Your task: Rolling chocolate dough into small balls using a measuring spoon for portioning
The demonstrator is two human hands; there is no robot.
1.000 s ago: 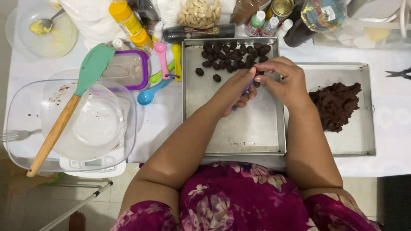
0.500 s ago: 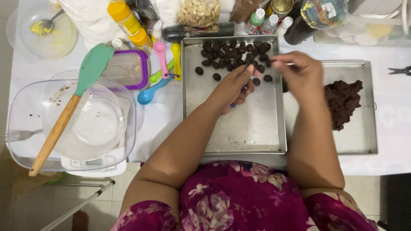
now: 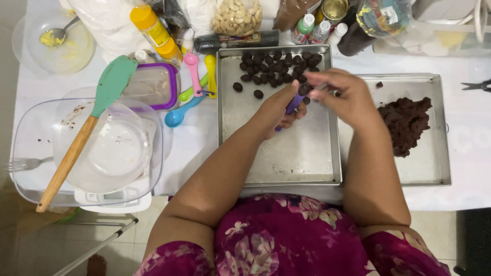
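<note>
My left hand (image 3: 280, 109) grips a purple measuring spoon (image 3: 294, 103) over the metal baking tray (image 3: 286, 153). Its scoop end carries a dark chocolate dough ball (image 3: 304, 89). My right hand (image 3: 341, 96) is beside it, fingertips touching that ball at the spoon's tip. Several dark dough balls (image 3: 273, 67) lie in rows at the tray's far end, with two loose ones (image 3: 247, 90) nearer the left wall. A second metal tray (image 3: 429, 168) to the right holds a mound of dark chocolate dough (image 3: 405, 122).
At left a clear glass bowl (image 3: 30, 153) sits on a white scale, with a green spatula (image 3: 87, 128) across it. Coloured measuring spoons (image 3: 197, 82), a purple-rimmed container (image 3: 153, 87), bottles, a bag of cashews (image 3: 236, 18) and scissors (image 3: 475, 86) crowd the table's far side.
My right hand has come back from the dough tray to the spoon over the left tray. My left hand keeps the spoon in nearly the same place.
</note>
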